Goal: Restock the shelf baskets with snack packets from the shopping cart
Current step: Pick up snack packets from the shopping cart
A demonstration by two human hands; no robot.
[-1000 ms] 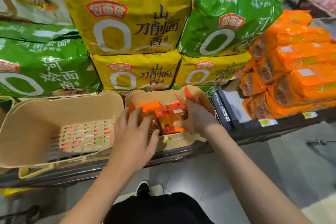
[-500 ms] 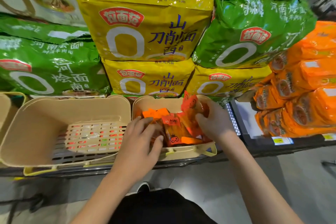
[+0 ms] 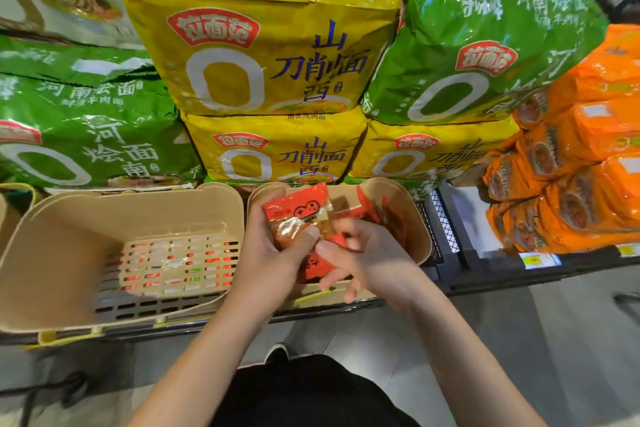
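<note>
- Snack packets [image 3: 381,215] lie in the right basket [image 3: 420,218] at the shelf's front edge, so they face the aisle.
- Left hand [image 3: 266,253] grip is clamped on one packet [image 3: 298,218], lifted over that basket, probably to straighten it.
- Right hand [image 3: 370,256] pinches another packet's lower edge [image 3: 317,265].
- Left basket [image 3: 69,239] awaits stock.

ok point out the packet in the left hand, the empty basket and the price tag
packet [image 3: 298,215], head view, on its red printed front
empty basket [image 3: 65,246], head view, on its bare left inner wall
price tag [image 3: 538,259], head view, on the yellow label at the shelf edge
</note>
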